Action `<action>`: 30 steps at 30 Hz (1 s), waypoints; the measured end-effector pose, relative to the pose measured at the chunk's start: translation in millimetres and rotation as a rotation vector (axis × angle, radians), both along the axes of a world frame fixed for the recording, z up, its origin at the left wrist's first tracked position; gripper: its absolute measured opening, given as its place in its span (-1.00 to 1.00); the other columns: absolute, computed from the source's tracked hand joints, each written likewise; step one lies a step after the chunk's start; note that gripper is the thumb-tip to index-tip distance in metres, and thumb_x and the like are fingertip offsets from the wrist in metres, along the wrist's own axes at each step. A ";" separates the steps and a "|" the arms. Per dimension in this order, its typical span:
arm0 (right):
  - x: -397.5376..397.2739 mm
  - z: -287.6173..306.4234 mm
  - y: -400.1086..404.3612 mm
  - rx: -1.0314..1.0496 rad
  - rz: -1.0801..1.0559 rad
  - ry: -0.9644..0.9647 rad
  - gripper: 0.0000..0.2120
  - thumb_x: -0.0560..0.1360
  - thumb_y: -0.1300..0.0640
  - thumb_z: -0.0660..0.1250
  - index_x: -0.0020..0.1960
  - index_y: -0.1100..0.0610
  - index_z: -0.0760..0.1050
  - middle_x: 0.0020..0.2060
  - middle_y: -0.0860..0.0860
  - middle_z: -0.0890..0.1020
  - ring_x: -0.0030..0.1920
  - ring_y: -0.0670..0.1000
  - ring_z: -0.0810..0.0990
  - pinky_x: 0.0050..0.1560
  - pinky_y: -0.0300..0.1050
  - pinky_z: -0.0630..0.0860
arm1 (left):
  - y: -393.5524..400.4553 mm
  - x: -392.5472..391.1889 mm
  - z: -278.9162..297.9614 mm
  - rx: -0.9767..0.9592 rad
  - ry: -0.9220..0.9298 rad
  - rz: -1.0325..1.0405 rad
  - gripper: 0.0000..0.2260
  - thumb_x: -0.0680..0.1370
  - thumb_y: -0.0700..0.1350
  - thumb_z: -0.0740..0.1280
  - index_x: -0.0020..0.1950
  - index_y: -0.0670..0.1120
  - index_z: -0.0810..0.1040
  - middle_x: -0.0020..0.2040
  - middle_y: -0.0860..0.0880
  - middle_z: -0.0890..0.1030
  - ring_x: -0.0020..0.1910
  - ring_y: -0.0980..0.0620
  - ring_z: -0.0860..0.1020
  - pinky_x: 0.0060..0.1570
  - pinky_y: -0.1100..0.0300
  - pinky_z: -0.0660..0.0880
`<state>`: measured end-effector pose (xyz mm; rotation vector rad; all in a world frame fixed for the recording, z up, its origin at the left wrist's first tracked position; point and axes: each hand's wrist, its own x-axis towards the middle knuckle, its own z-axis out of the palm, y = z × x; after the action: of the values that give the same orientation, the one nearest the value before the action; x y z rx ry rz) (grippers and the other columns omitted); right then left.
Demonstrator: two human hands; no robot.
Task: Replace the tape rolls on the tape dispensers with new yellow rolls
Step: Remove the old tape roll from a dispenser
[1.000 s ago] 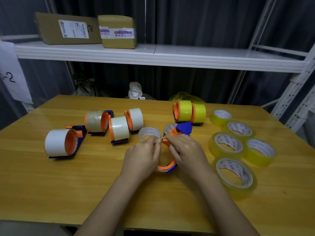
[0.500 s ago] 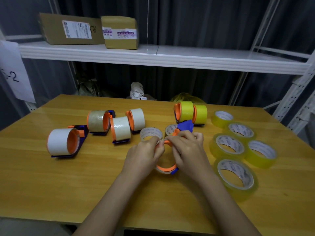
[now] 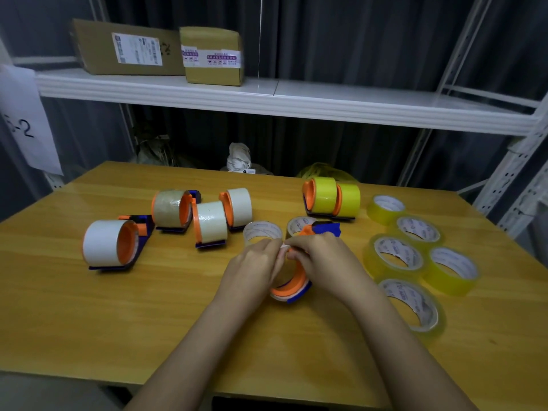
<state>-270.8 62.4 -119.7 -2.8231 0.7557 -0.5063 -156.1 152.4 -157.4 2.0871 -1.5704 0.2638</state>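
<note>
Both hands meet over an orange-and-blue tape dispenser at the middle of the wooden table, the left hand and right hand each curled round its nearly spent roll, fingertips pinching at the top rim. The dispenser's hub axis runs roughly left to right, between the palms. New yellow rolls lie just right of the right hand, the nearer one for the reach. Against a second ago, the pinch sits higher on the ring and the fingers are closer together
</note>
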 end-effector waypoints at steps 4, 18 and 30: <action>-2.7 -21.0 8.8 -0.159 -0.076 -0.382 -0.76 0.52 0.12 0.35 0.16 0.14 0.60 0.08 0.04 0.65 0.09 0.03 0.55 0.06 -0.04 0.53 | -2.6 0.4 -4.4 -0.100 0.160 0.005 -0.59 0.59 0.09 -0.02 0.16 -0.08 0.51 0.04 -0.04 0.56 -0.03 -0.02 0.53 -0.16 0.11 0.46; 15.3 -29.1 12.8 1.067 -0.145 -0.875 -0.41 0.43 -0.01 0.46 0.40 -0.05 0.32 0.21 -0.06 0.53 0.15 -0.08 0.55 0.01 -0.21 0.51 | -8.0 -11.7 -0.7 -0.248 0.373 0.023 -0.59 0.65 0.02 0.00 0.45 -0.05 0.32 0.28 -0.07 0.37 0.26 0.02 0.37 0.09 0.25 0.33; 17.4 -30.5 7.0 1.060 -0.077 -0.930 -0.26 0.35 0.03 0.54 0.43 -0.19 0.28 0.31 -0.05 0.45 0.25 -0.01 0.50 0.17 0.01 0.57 | 0.4 -14.4 6.0 -0.213 0.190 0.079 -0.59 0.65 0.01 -0.06 0.39 -0.08 0.37 0.19 -0.05 0.57 0.00 -0.05 0.60 -0.22 0.22 0.37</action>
<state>-253.3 69.4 -150.1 -1.3668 0.6233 -0.9474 -170.5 152.8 -151.4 1.9494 -1.2929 0.2413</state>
